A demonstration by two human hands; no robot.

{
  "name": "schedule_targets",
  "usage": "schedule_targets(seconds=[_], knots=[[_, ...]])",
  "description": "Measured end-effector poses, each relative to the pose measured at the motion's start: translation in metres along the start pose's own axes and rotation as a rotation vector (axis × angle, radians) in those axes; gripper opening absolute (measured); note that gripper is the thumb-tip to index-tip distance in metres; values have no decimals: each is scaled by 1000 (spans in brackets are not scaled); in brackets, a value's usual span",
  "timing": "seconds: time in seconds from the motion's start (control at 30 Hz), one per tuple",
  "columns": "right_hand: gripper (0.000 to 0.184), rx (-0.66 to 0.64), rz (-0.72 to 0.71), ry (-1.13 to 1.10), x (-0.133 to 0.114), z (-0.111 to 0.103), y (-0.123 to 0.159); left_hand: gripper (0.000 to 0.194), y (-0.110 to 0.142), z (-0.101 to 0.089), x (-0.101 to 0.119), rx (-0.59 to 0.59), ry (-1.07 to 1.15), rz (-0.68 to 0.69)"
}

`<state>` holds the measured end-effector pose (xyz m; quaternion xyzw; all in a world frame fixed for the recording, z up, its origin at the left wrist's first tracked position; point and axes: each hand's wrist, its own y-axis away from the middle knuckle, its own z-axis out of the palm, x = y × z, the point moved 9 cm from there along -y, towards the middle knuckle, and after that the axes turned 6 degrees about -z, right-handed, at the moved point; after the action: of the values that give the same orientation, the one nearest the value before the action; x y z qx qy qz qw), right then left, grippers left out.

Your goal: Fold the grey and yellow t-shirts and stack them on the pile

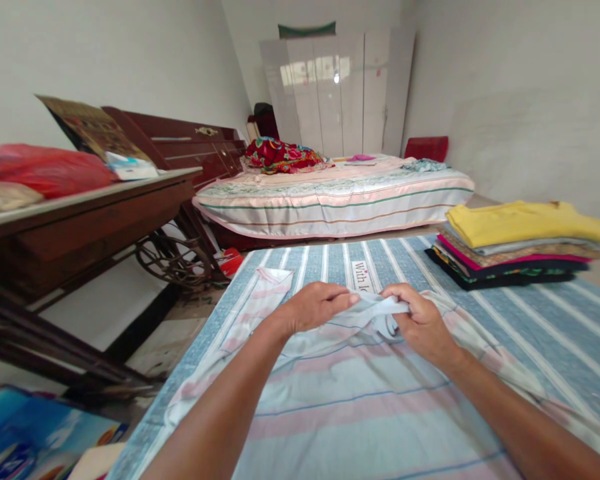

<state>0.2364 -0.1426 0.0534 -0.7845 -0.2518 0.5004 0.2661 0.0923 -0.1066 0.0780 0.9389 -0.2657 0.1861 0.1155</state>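
Observation:
A long-sleeved striped shirt [350,400] in pale blue and pink lies spread in front of me, its sleeves reaching out to both sides. My left hand [317,305] pinches the cloth at the left of the neckline, thumb and fingers pressed together. On the other side, my right hand [420,320] grips the collar [380,305], with its fingers curled round the fabric. The cloth between the two hands is bunched and slightly raised. Beneath the shirt is a blue bedspread [325,261] with white stripes.
A stack of folded clothes [515,257], topped by a yellow garment [525,223], sits at the right. Along the left stands a wooden table [95,207] bearing a red plastic bag [50,172]. Behind is another bed [330,207], with a wardrobe [330,100] at the far wall.

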Motion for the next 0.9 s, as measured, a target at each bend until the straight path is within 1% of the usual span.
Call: schedule_targets(seconds=[0.07, 0.2, 0.23, 0.3, 0.37, 0.43, 0.47, 0.5, 0.53, 0.57, 0.63, 0.7, 0.77, 0.9], knots=[[21, 10, 29, -13, 5, 0, 1, 48, -5, 2, 2, -56, 36, 34], [17, 26, 96, -75, 17, 3, 4, 30, -10, 14, -13, -160, 24, -22], [16, 21, 118, -112, 20, 4, 4, 26, -10, 17, -17, -176, 33, -35], [16, -11, 186, -211, 27, 8, 5, 22, -10, 19, -22, -164, 32, -57], [22, -117, 276, -328, 30, 15, 6, 19, -8, 18, -24, -123, 21, -67], [36, -282, 356, -411, 29, 24, 9, 17, -6, 16, -20, -89, 34, -57], [45, -352, 383, -411, 28, 27, 10, 15, -4, 16, -18, -83, 47, -48], [53, -395, 401, -375, 28, 28, 11, 13, -3, 17, -15, -86, 58, -37], [57, -400, 415, -307, 30, 26, 10, 12, -1, 18, -11, -92, 67, -23], [58, -376, 426, -218, 34, 22, 9, 10, 1, 20, -7, -99, 73, -6], [49, -320, 431, -31, 41, 15, 8, 7, 4, 23, -1, -109, 75, 20], [33, -342, 407, 90, 42, 16, 7, 5, 7, 24, 4, -108, 72, 34], [26, -404, 355, 151, 35, 20, 6, 4, 10, 23, 5, -92, 65, 28], [36, -454, 245, 311, 8, 18, 1, 7, 10, 18, 1, -27, 61, -8]])
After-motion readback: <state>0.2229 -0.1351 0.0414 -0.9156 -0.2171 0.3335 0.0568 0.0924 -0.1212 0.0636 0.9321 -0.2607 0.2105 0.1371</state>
